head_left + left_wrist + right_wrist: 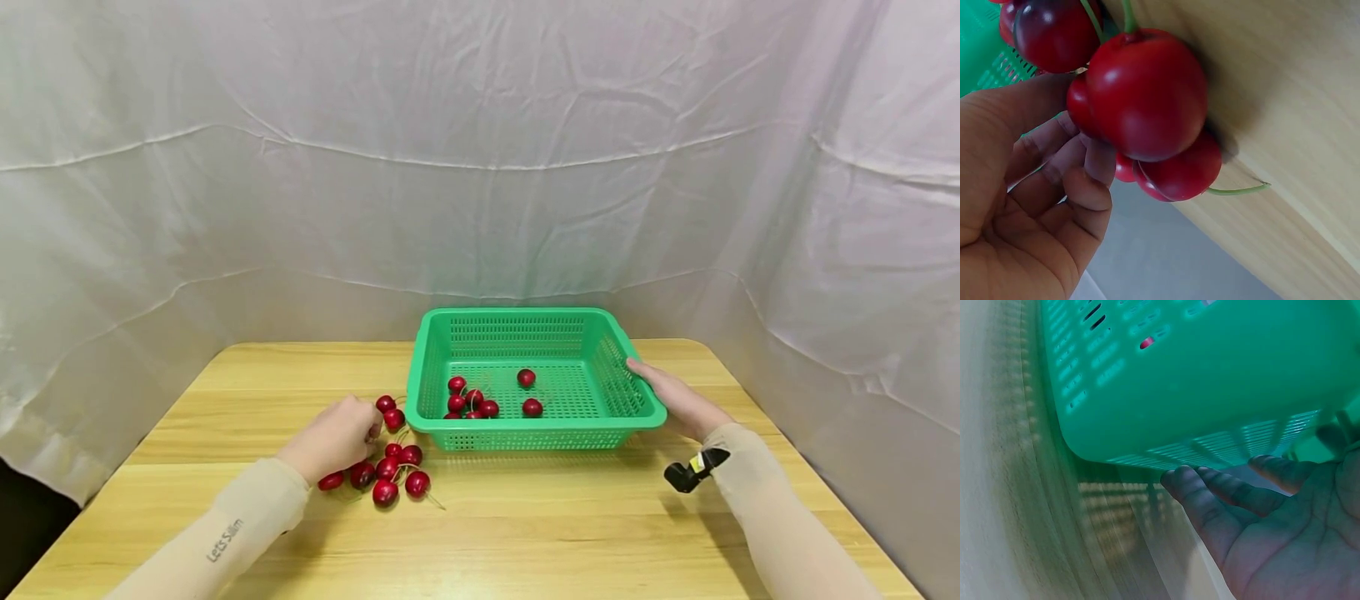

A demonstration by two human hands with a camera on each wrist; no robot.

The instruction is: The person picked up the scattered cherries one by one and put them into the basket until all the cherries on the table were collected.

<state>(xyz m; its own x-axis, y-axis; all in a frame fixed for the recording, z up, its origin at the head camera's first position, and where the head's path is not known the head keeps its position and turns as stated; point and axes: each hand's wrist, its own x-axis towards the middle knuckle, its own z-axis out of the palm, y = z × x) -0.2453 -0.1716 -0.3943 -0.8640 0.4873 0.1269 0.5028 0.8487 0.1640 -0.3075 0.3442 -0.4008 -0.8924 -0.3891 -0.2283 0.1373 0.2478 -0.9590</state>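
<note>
My left hand (pixel 341 435) reaches down among loose cherries (pixel 386 468) left of a green plastic basket (pixel 525 435). In the left wrist view its thumb and fingers close around a small red cherry (pixel 1079 105), partly hidden behind a larger cherry (pixel 1147 94) nearer the camera. My right hand (pixel 678 402) holds the basket at its right end. The thumb lies at the rim, and in the right wrist view the fingers (pixel 1207 509) extend along the outside of the slotted wall. Several cherries (pixel 475 398) lie inside the basket, mostly toward its left end.
The wooden table (pixel 540 525) carries everything, with the basket near its far edge. Pale cloth (pixel 480 217) hangs behind and along both sides. A black device (pixel 693 471) is strapped at the right wrist.
</note>
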